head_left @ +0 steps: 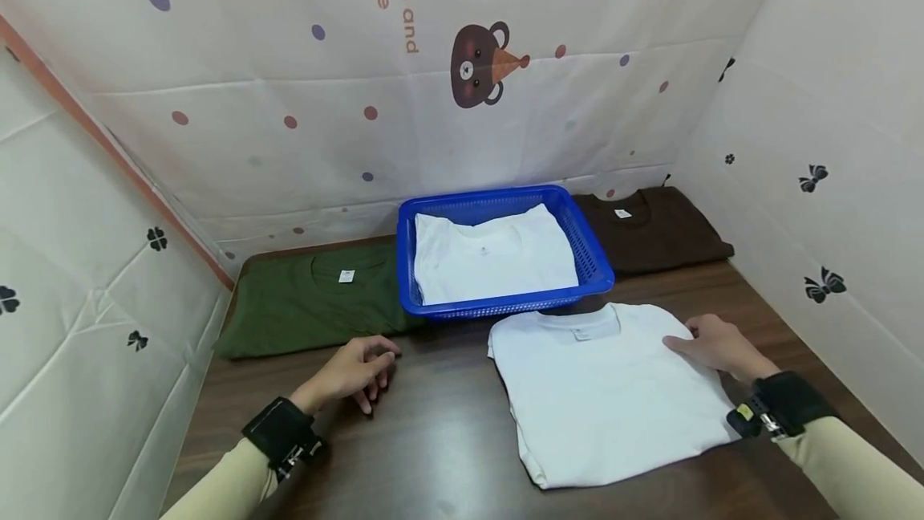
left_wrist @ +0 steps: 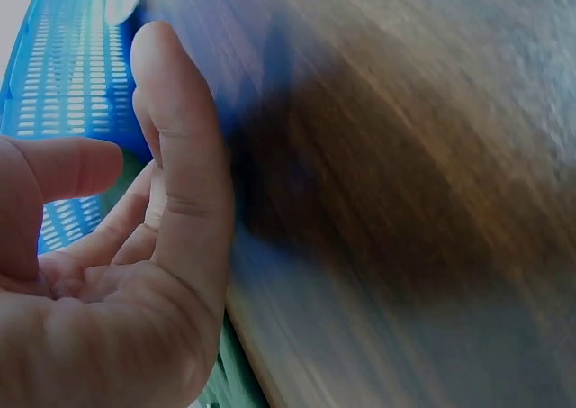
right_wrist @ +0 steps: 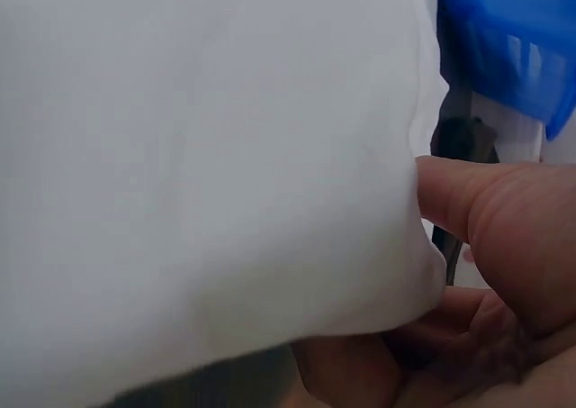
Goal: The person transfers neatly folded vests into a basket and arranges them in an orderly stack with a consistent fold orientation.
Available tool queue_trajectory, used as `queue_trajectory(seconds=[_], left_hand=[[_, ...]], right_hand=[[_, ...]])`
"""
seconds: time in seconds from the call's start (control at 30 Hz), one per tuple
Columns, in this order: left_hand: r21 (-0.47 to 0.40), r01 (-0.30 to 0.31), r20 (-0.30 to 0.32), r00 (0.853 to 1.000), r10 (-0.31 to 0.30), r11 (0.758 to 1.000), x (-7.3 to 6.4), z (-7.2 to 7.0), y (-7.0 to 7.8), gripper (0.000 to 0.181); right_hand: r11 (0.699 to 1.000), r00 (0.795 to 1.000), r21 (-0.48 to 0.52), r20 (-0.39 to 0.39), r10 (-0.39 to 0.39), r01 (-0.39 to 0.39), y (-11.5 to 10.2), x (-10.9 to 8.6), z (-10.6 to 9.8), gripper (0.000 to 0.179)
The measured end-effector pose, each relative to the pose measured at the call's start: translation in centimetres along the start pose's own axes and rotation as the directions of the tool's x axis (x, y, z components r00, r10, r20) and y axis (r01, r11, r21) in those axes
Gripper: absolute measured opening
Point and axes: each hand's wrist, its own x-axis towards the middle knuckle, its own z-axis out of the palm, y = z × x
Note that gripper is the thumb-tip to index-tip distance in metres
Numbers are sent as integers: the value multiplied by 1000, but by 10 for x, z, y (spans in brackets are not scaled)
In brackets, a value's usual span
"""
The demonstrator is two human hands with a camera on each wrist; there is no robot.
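Note:
A folded white T-shirt (head_left: 606,400) lies on the brown table in front of the blue basket, its neckline facing the basket. My right hand (head_left: 722,346) pinches its right edge, thumb on top and fingers tucked underneath. In the right wrist view the thumb (right_wrist: 459,192) presses at the cloth's edge while the fingers go below it. My left hand (head_left: 355,369) hovers low over the table near the green T-shirt (head_left: 289,303), fingers loosely bent and holding nothing. In the left wrist view its fingers (left_wrist: 189,174) are relaxed, with the thumb apart from them.
The blue basket (head_left: 505,310) stands at the back middle with a folded white T-shirt (head_left: 498,255) inside. A folded dark brown T-shirt (head_left: 657,231) lies to its right, against the back. Patterned cloth walls (head_left: 289,159) close in the table at the back and both sides.

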Motion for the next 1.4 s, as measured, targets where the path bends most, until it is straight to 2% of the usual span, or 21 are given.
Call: queue_trajectory(seconds=[0.27,0.5,0.73,0.97,1.07,1.4], left_hand=[[-87,30,34,999,-27,996,-4,7,4,37],[-101,38,60,998,-32,994,-2,4,10,37],[-150,85,84,994,-73,985,-3,10,7,39],[-215,125,190,978,-84,969,-7,17,8,41],[-203,136,216,972,-91,970,-6,19,11,42],[-121,190,216,963,-161,974,-5,23,24,39]], right_hand=[[999,999,-10,-12,-39,39,-19,-3,19,61],[998,998,-14,9,-60,60,-44,2,20,60],[993,992,0,17,-121,121,-62,5,31,49],[986,986,24,20,-168,167,-76,6,40,47],[983,983,31,23,-183,182,-82,7,43,48],[977,979,78,38,-199,196,-103,4,51,33]])
